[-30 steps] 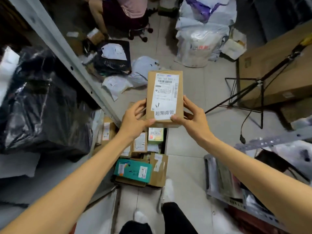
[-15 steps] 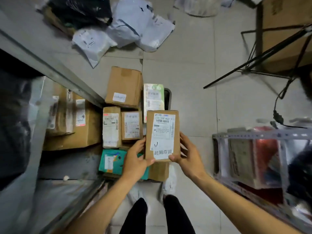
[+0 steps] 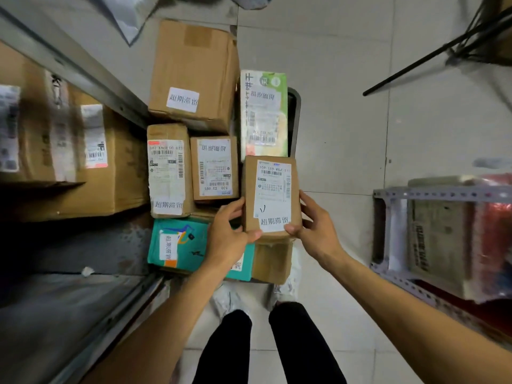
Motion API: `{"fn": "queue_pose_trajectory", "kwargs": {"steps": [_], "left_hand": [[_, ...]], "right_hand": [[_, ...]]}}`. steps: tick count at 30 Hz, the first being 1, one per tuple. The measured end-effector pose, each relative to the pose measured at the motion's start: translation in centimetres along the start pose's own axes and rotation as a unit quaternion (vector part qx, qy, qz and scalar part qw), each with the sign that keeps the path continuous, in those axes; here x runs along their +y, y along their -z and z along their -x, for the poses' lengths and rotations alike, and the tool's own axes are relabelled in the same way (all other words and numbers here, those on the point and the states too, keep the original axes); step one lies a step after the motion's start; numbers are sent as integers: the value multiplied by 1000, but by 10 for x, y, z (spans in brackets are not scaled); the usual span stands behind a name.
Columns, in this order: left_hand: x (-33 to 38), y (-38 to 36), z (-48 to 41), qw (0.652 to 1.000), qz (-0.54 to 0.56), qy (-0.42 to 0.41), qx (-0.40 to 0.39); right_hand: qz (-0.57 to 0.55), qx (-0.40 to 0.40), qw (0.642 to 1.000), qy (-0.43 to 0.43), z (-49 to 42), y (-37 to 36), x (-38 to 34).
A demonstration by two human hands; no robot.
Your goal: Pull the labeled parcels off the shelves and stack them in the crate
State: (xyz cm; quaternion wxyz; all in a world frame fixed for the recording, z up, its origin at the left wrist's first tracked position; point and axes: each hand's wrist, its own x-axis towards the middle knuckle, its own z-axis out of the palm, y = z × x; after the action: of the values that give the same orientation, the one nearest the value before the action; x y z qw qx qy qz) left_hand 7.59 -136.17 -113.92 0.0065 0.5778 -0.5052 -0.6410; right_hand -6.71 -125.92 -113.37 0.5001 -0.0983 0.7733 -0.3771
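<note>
A small brown cardboard parcel (image 3: pixel 270 195) with a white label sits between my two hands, low over the pile of parcels. My left hand (image 3: pixel 227 239) grips its left edge and near corner, thumb on top. My right hand (image 3: pixel 313 225) grips its right edge, thumb on the label's corner. Below it the dark crate (image 3: pixel 294 117) on the floor shows only its right rim. It holds a large brown box (image 3: pixel 194 76), a green-and-white parcel (image 3: pixel 263 112), two small labeled boxes (image 3: pixel 213 167), a teal box (image 3: pixel 177 242) and another brown box (image 3: pixel 273 261).
A grey metal shelf upright (image 3: pixel 83 76) runs along the left, with cardboard boxes (image 3: pixel 91 159) on the shelf behind it. Another metal shelf (image 3: pixel 432 195) with packed goods stands at the right. A black tripod leg (image 3: pixel 432 54) crosses the floor at top right. My shoes (image 3: pixel 230 300) stand just below the crate.
I have lowered the parcel from chest height down to the pile in the crate, and my view has tilted down toward the floor. Both hands kept their grip.
</note>
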Motion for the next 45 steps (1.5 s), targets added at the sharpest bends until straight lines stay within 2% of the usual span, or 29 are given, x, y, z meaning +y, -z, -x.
{"fn": "queue_pose_trajectory", "kwargs": {"steps": [10,17,36,45], "left_hand": [[5,12,0,999,-17,17,-26],[7,4,4,999,-34,7,-15],[0,-7,8,999,-48,-14,-22],[-12,-6,1,997,-76,-9,-13]], "right_hand": [[-35,5,999,-26,4,-1,-10],[-66,17,997,-38,-1,2,-9],[-59,46,997,5,7,4,0],[-28,25,999,3,4,-2,12]]}}
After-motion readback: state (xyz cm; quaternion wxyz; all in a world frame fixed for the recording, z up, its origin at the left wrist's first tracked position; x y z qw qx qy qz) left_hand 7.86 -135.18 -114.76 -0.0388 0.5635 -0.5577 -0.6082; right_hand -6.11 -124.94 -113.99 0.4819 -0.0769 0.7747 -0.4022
